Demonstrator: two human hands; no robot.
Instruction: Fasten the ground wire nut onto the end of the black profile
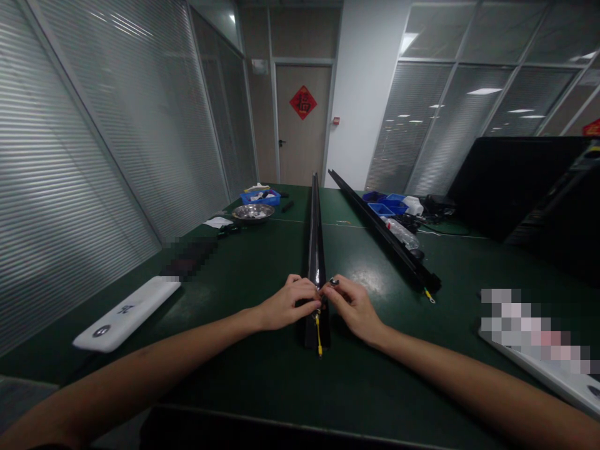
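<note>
A long black channel-shaped bar point(315, 237) lies lengthwise on the green table point(253, 269), its near end between my hands. From that end a short yellow wire point(319, 337) with a metal tip hangs toward me. My left hand point(290, 303) is closed at the bar's left side, thumb and fingers pinched over its channel; what they grip is too small to name. My right hand point(354, 306) is closed too, its fingertips meeting the left ones above the bar. A small shiny metal piece point(334, 282) shows at its fingers.
A second black bar point(384, 231) with a yellow wire lies to the right, beside blue trays point(394, 204) and a plastic bottle point(402, 234). At the back left are a metal bowl point(254, 213) and blue basket point(260, 199). White devices lie left point(126, 315) and right point(539, 369).
</note>
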